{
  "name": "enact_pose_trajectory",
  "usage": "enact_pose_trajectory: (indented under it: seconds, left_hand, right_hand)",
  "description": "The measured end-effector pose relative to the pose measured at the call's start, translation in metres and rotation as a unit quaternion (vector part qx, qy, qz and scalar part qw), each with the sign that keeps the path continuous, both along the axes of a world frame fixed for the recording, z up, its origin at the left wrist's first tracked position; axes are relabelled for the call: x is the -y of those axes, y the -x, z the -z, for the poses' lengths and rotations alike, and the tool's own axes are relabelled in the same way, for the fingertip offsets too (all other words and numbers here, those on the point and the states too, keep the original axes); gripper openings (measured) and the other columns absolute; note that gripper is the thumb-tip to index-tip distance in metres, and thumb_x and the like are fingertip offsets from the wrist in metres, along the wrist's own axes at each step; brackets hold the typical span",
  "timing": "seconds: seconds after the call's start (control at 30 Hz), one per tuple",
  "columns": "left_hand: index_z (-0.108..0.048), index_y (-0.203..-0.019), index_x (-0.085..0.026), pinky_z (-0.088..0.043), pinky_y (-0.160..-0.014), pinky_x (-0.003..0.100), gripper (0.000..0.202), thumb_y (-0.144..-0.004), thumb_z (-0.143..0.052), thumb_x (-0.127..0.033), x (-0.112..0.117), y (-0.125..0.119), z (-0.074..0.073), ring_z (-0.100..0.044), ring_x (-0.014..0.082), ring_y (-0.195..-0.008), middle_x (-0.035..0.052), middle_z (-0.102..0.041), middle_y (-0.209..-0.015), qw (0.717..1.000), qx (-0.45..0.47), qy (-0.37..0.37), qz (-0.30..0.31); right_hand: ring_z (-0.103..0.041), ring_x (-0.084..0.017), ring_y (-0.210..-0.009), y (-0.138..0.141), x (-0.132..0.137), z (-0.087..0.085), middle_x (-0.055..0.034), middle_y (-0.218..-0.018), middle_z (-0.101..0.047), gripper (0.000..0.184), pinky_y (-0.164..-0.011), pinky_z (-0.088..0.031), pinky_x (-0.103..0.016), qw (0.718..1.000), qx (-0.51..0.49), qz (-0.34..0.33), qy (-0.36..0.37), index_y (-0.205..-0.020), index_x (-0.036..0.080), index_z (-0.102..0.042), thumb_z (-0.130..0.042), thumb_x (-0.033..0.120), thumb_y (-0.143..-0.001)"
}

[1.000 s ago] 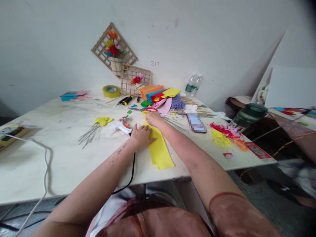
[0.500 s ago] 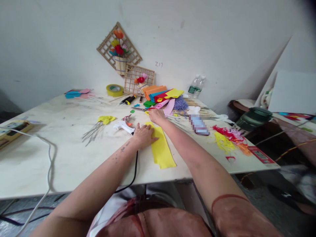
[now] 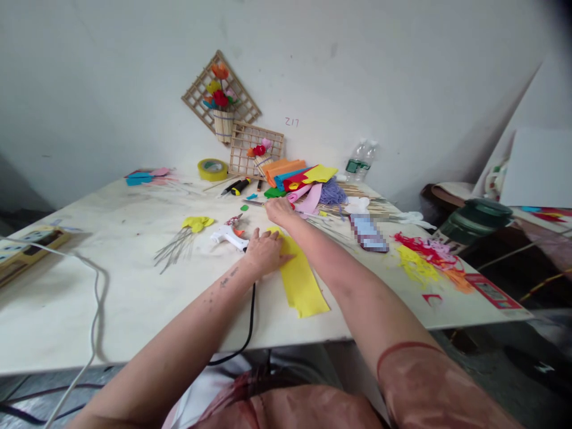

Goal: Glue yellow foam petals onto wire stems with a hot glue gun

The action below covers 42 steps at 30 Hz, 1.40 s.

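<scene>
A long strip of yellow felt [image 3: 306, 289] lies flat on the table in front of me. My left hand [image 3: 263, 251] rests on its left edge, fingers stretched and spread. Beyond the strip's far end, my right hand [image 3: 279, 211] is curled over the handle of a pair of scissors [image 3: 254, 203]; the blades stick out to the left and the fingertips are hidden. Just left of my left hand lies a white glue gun [image 3: 227, 235] with a black cord. Further left are yellow felt petals [image 3: 198, 224] on thin wire stems.
Rolled coloured felt [image 3: 286, 173] and purple yarn [image 3: 333, 192] lie at the back, near bamboo lattices [image 3: 257, 134] with felt flowers. A phone [image 3: 369, 232], coloured scraps [image 3: 417, 262] and a dark green jar [image 3: 471, 223] are to the right. A power strip [image 3: 33, 253] sits at left.
My right hand has shifted slightly left and now covers more of the scissors. My left hand stays on the yellow felt. The whole view has shifted slightly.
</scene>
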<state>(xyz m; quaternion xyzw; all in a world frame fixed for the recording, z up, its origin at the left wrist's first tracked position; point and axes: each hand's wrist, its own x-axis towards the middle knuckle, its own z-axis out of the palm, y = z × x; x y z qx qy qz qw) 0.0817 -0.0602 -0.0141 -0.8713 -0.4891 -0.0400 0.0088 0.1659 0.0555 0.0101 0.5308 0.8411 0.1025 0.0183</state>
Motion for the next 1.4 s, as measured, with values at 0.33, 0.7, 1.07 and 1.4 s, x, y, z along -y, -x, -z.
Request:
enact_pose_trajectory:
  seconds: [0.33, 0.7, 1.07, 1.4]
  left_hand:
    - [-0.063, -0.102, -0.014, -0.024, -0.104, 0.044, 0.045, -0.083, -0.043, -0.05, 0.005, 0.001, -0.012, -0.054, 0.0276, -0.109, 0.0143, -0.063, -0.11, 0.998, -0.037, 0.011, 0.048]
    - [-0.06, -0.107, -0.012, -0.024, -0.106, 0.043, 0.054, -0.084, -0.037, -0.055, 0.002, 0.003, 0.005, -0.052, 0.0268, -0.113, 0.0155, -0.061, -0.111, 0.997, -0.027, -0.012, 0.069]
    - [-0.062, -0.106, -0.013, -0.019, -0.107, 0.049, 0.05, -0.082, -0.044, -0.054, -0.004, 0.004, 0.01, -0.053, 0.0282, -0.11, 0.0141, -0.062, -0.109, 0.997, -0.031, -0.021, 0.067]
    - [-0.055, -0.121, -0.012, -0.017, -0.105, 0.053, 0.059, -0.081, -0.045, -0.054, -0.002, 0.001, 0.011, -0.048, 0.034, -0.114, 0.0169, -0.059, -0.117, 0.997, -0.042, -0.023, 0.057]
  right_hand:
    - [-0.06, -0.027, -0.1, 0.011, -0.039, 0.01, -0.0213, -0.108, -0.063, 0.036, -0.08, -0.047, -0.037, 0.998, 0.014, -0.037, -0.047, -0.105, 0.008, -0.065, -0.041, 0.006, -0.079]
    - [-0.061, -0.026, -0.098, 0.016, -0.067, 0.019, -0.0204, -0.106, -0.064, 0.037, -0.077, -0.048, -0.036, 0.998, 0.003, -0.01, -0.063, -0.107, 0.007, -0.064, -0.038, 0.003, -0.082]
    - [-0.058, -0.027, -0.102, 0.036, -0.065, 0.015, -0.0121, -0.106, -0.066, 0.033, -0.081, -0.045, -0.035, 0.993, -0.054, -0.081, -0.073, -0.1, 0.016, -0.068, -0.045, 0.034, -0.084]
    - [-0.061, -0.028, -0.098, 0.065, -0.065, 0.023, -0.0192, -0.101, -0.066, 0.031, -0.079, -0.045, -0.036, 0.992, 0.024, -0.118, -0.031, -0.102, 0.008, -0.067, -0.043, 0.014, -0.082]
